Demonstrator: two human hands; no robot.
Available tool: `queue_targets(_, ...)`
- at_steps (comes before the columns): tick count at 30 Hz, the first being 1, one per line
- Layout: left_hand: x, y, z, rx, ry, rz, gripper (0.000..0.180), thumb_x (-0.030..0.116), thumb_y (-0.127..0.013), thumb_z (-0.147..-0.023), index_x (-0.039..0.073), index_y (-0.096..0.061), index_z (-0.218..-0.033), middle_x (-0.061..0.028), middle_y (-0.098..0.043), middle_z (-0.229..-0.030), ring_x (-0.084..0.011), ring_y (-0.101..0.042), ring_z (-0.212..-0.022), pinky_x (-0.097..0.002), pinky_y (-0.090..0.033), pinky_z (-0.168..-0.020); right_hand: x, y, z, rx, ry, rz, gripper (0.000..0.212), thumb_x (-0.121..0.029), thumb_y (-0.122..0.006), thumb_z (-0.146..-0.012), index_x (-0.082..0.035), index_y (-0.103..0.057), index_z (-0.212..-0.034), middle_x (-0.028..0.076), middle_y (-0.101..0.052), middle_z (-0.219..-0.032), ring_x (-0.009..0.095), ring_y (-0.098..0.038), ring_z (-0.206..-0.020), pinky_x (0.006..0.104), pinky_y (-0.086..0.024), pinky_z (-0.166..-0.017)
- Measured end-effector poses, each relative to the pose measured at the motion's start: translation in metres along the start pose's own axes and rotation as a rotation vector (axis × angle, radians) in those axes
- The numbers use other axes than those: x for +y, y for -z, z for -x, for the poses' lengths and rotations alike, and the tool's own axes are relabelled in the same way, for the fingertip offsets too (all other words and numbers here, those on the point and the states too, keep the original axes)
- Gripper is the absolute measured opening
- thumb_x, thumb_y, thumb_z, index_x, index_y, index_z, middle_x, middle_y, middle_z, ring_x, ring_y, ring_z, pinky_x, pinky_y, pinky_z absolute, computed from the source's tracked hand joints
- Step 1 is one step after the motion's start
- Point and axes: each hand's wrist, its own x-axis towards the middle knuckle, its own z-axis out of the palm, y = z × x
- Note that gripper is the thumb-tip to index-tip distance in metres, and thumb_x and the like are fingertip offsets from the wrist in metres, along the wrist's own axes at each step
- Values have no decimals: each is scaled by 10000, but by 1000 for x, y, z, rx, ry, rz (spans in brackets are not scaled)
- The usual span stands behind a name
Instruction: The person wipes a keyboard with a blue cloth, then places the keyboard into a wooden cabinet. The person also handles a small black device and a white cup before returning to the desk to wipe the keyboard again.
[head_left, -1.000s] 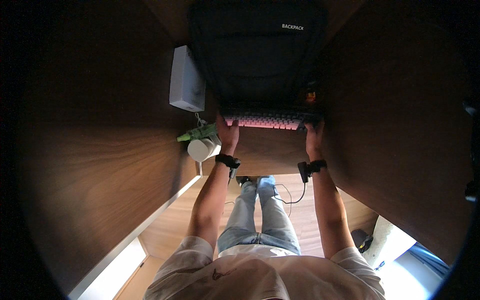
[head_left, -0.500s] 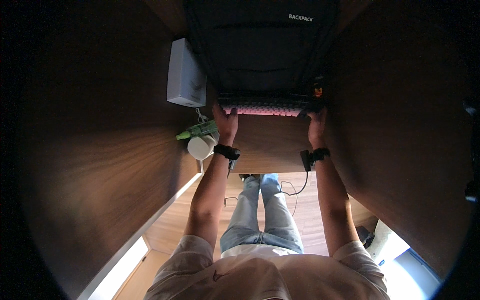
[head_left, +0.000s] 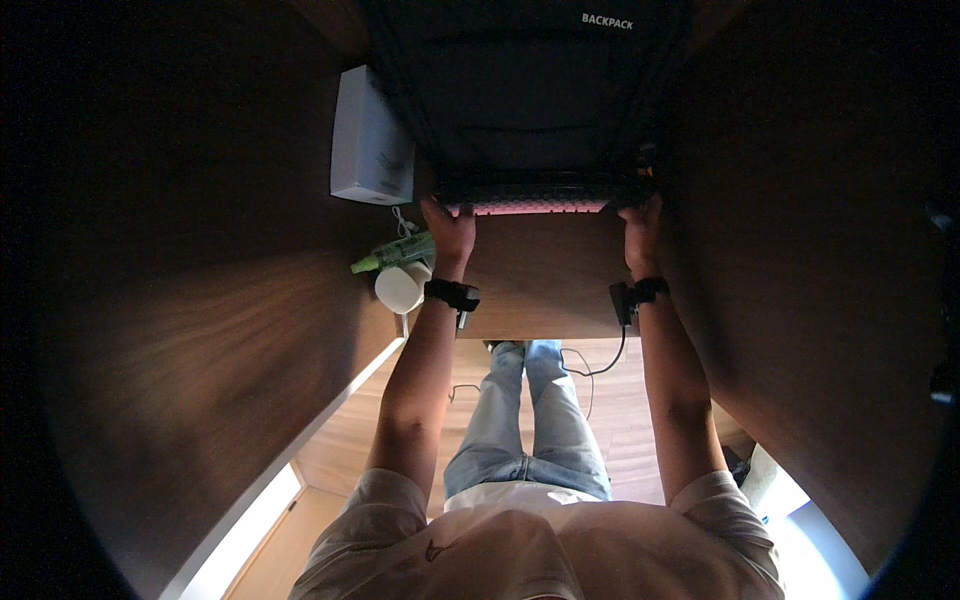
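Both of my arms reach into a dark wooden compartment. Between my hands is a keyboard point(head_left: 540, 208), dark with a pinkish strip along its near edge, standing against the foot of a black backpack point(head_left: 520, 100). My left hand point(head_left: 455, 232) closes on the keyboard's left end, thumb on the near side. Its right end is in my right hand point(head_left: 641, 228), whose fingers are partly lost in shadow. Each wrist wears a black strap with a small device. A small orange-marked item point(head_left: 646, 172) shows just beyond my right hand, its kind unclear.
Left of the backpack stands a white box point(head_left: 368, 140), with a white cable point(head_left: 403, 222) below it. A green tube-like bottle point(head_left: 395, 252) and a white round container point(head_left: 402, 288) lie beside my left wrist. Wooden side walls point(head_left: 230, 300) rise on both sides; thin cables hang near my legs.
My hands and the keyboard have moved slightly farther in, toward the backpack. Less of the pink strip shows, and the right hand has shifted a little right, near the orange-marked item.
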Motion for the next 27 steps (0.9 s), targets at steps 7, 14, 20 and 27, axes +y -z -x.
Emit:
queue_targets(7,2,2,8,-78,100,-127,768,41,-681,-743,-96,-331,-1414,-322,-428,-1385,-472,-431,-1301,-501,-335,-1126,41,12,-9,8,-4,4,983,-145,-717,-883,-106,-61,-1614,185,-206,-1639,357,-253,-1492,482,-297,-1198)
queue_targets(14,19,6,25,-18,64,-183,797,64,-666,-778,-113,-280,-1452,-346,-427,-1391,-506,-427,-1292,-501,-332,-1142,50,15,-15,-11,35,131,927,-34,-651,-881,-85,-81,-1610,167,-210,-1641,341,-246,-1497,461,-264,-1212)
queue_targets(20,53,31,63,98,-24,-394,745,73,-645,-817,-86,-310,-1463,-318,-448,-1383,-480,-438,-1309,-499,-361,-1128,39,7,3,75,167,121,929,31,-696,-842,-98,-173,-1599,151,-294,-1610,319,-301,-1470,457,-309,-1189)
queue_targets(27,55,51,93,101,102,-169,643,-19,-614,-778,-64,-416,-1388,-263,-510,-1292,-388,-556,-1197,-427,-472,-1044,35,-29,27,136,104,305,946,-42,-750,-829,-116,-193,-1590,143,-319,-1600,316,-348,-1428,447,-367,-1146)
